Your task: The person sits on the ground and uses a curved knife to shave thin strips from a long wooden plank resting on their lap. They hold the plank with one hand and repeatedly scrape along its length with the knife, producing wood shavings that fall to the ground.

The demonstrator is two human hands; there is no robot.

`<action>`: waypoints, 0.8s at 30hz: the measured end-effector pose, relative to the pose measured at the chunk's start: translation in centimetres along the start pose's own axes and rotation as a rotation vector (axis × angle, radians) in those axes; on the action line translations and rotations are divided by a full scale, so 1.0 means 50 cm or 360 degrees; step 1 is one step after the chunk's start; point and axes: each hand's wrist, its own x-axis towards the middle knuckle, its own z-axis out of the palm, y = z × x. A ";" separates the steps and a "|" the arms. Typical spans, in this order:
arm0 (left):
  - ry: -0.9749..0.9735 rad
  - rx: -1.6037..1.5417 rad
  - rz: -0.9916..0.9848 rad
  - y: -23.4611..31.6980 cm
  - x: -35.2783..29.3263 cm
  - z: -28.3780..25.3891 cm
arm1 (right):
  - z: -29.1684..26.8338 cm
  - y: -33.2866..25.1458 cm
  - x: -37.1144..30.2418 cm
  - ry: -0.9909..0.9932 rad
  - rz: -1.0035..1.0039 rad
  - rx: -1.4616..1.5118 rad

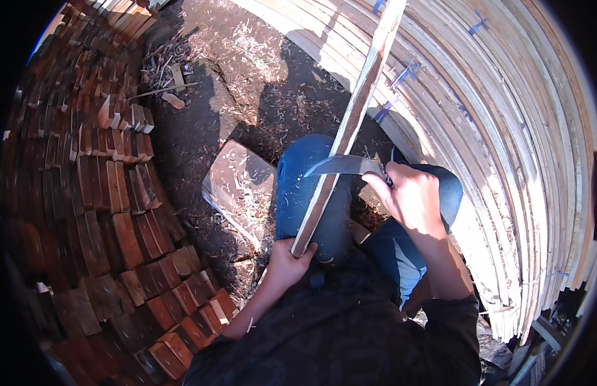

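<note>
The long pale wooden slat (350, 122) rests tilted across the person's blue-trousered knee (305, 193). The left hand (289, 260) has its fingers clamped on the slat's lower end. The right hand (411, 199) grips a curved steel knife (343, 166), blade touching the slat. Wood shavings (247, 193) on the ground suggest shaving is under way; bark-brown edges remain. Stacked reddish wood blocks (105, 212) lie left, bundled pale slats (504, 128) right.

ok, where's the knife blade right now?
Head view, centre: the curved knife blade is in the right hand, its edge against the long wooden strip whose lower end the left hand holds, above the blue-clad knee.
</note>
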 end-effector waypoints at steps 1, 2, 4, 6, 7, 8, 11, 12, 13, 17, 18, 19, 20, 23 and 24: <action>0.0013 0.0000 0.0010 0.002 -0.001 0.001 | -0.001 0.004 0.004 0.0003 -0.0043 -0.0015; 0.0026 -0.0001 0.0020 0.005 -0.002 0.003 | -0.002 0.011 0.013 0.0005 -0.0086 -0.0029; 0.0058 -0.0006 0.0059 0.006 -0.002 0.002 | -0.005 0.021 0.034 0.0038 -0.0167 -0.0091; 0.0090 -0.0015 0.0111 -0.001 -0.001 0.004 | -0.006 0.033 0.054 0.0092 -0.0240 -0.0185; 0.0105 0.0005 0.0097 0.002 -0.003 0.004 | 0.012 0.047 0.060 0.0227 -0.0299 -0.0155; 0.0121 0.0024 0.0083 0.005 -0.006 0.004 | 0.015 0.069 0.079 0.0212 0.0131 -0.0271; 0.0071 -0.0028 0.0107 -0.001 -0.009 0.012 | -0.021 0.155 0.157 0.0365 0.0429 -0.0392; 0.0059 -0.0042 0.0125 -0.005 -0.009 0.008 | -0.038 0.177 0.182 0.0361 0.0730 -0.0208; 0.0054 -0.0047 0.0114 -0.003 -0.007 0.006 | -0.056 0.196 0.193 0.0357 0.0738 -0.0222; 0.0028 0.0023 0.0036 -0.003 -0.005 -0.002 | -0.033 0.176 0.166 0.0378 0.0699 0.0042; 0.0022 0.0054 0.0000 -0.007 -0.007 -0.003 | -0.032 0.145 0.147 0.0282 0.0685 0.0015; 0.0035 0.0017 0.0013 -0.008 -0.005 -0.002 | -0.010 0.125 0.121 0.0313 0.0627 0.0123; 0.0055 -0.0008 0.0014 -0.011 -0.005 -0.005 | 0.021 0.110 0.091 0.0262 0.0592 0.0336; -0.0037 -0.0060 0.0003 -0.016 0.002 -0.008 | 0.078 0.048 -0.012 -0.0011 0.0570 0.0738; -0.0040 -0.0066 -0.0004 -0.017 0.002 -0.012 | 0.107 0.015 -0.044 -0.0044 0.0677 0.0905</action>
